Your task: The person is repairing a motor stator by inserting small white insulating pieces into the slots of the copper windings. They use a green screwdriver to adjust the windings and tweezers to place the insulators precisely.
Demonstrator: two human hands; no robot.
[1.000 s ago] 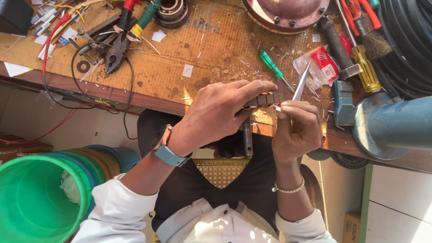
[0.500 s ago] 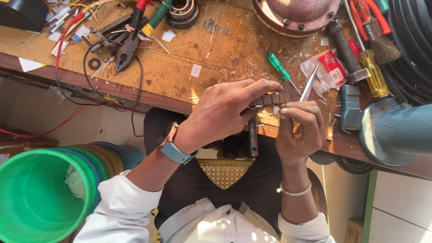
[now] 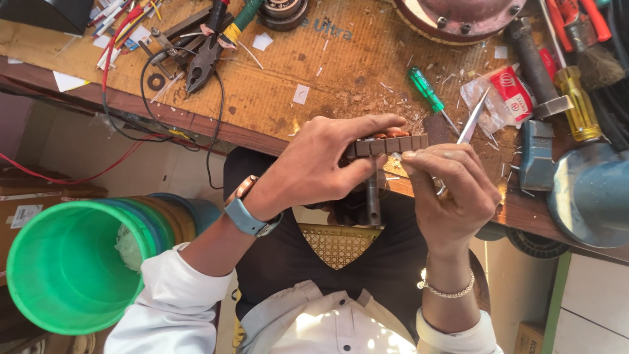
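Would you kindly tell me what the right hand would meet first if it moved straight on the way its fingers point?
Probably the slotted metal core held by the left hand: the right hand points left, its fingertips already at the core's underside, seemingly touching.

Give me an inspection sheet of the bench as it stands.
Surface: wooden bench, littered with chips and paper scraps.
Job's things: slotted metal core with copper winding, on a shaft.
Clutter: pliers, green screwdriver, yellow screwdriver, plastic packet, brush.
Grips: left hand clasps the core; right hand holds a thin metal blade against it.
Cables: black wire and red wire trail off the bench edge.
Surroundings: green bucket, blue round housing.
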